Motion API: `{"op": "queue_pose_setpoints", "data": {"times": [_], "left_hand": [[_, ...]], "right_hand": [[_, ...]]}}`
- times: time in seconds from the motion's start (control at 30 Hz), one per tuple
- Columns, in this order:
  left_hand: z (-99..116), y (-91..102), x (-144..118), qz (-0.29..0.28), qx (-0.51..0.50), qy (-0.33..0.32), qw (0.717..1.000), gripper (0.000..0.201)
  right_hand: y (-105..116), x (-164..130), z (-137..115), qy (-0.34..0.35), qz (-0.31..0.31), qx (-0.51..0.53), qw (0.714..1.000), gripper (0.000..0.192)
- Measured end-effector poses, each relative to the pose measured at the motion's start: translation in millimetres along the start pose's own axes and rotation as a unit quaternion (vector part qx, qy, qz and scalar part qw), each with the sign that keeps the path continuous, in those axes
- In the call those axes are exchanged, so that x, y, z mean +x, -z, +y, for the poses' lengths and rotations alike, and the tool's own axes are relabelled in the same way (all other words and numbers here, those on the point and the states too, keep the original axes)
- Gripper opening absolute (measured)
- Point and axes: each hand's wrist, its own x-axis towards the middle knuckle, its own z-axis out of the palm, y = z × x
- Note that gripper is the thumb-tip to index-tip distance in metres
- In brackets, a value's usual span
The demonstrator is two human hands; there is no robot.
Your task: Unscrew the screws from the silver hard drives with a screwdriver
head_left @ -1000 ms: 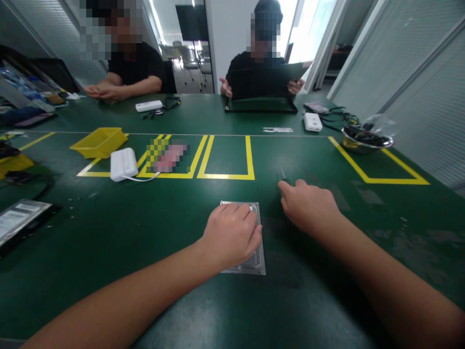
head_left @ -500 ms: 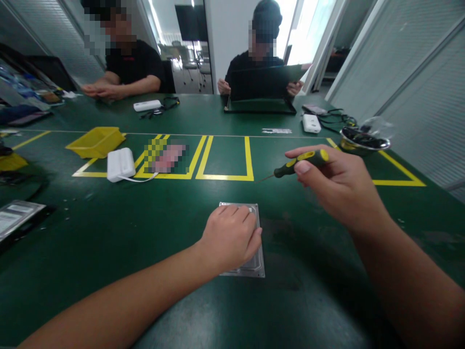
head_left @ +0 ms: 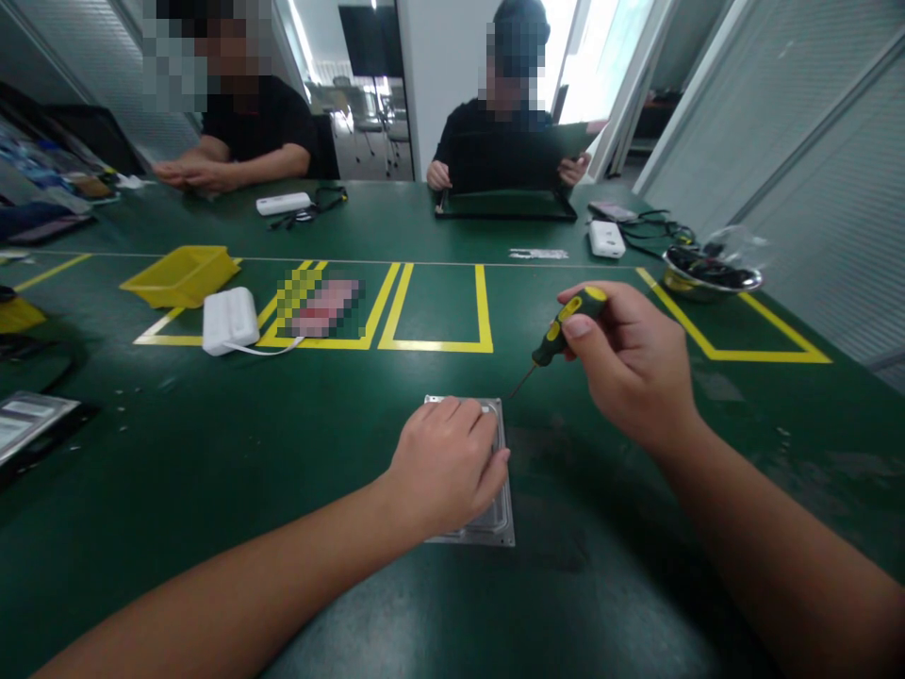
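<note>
A silver hard drive (head_left: 503, 521) lies flat on the green table, its long side running away from me. My left hand (head_left: 447, 464) rests over it with curled fingers gripping it, hiding most of its top. In my right hand (head_left: 633, 363) is a green and yellow screwdriver (head_left: 562, 328), held by the handle between thumb and fingers. Its thin shaft slants down to the left. The tip is near the drive's far right corner; whether it touches, I cannot tell.
Yellow tape marks the table beyond the drive. A yellow bin (head_left: 182, 275), a white power bank (head_left: 230, 321) with a cable and a blurred pink object stand left. A metal bowl (head_left: 714, 273) sits right. Another drive (head_left: 32, 420) lies far left. Two people sit opposite.
My right hand has tilted the screwdriver steeper and brought its tip down and slightly right, close to the hard drive's far right corner. My left hand stays on the drive.
</note>
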Motion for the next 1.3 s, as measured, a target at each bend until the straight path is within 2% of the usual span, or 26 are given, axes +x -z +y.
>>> {"op": "queue_pose_setpoints", "data": {"times": [0.2,0.47,1.3], "left_hand": [[-0.4,-1.1,0.6,0.001,0.004,0.005,1.000,0.028],[-0.6,-0.5,0.3,0.005,0.001,0.005,1.000,0.027],[-1.0,-1.4,0.4,0.003,-0.001,0.002,1.000,0.027]], "right_hand": [[-2.7,-1.1,8.7,0.041,-0.014,-0.044,0.998,0.024],[-9.2,-2.5,13.5,0.038,-0.043,-0.047,0.997,0.026],[-8.5,-1.8,16.0,0.029,-0.056,-0.055,0.996,0.026]]}}
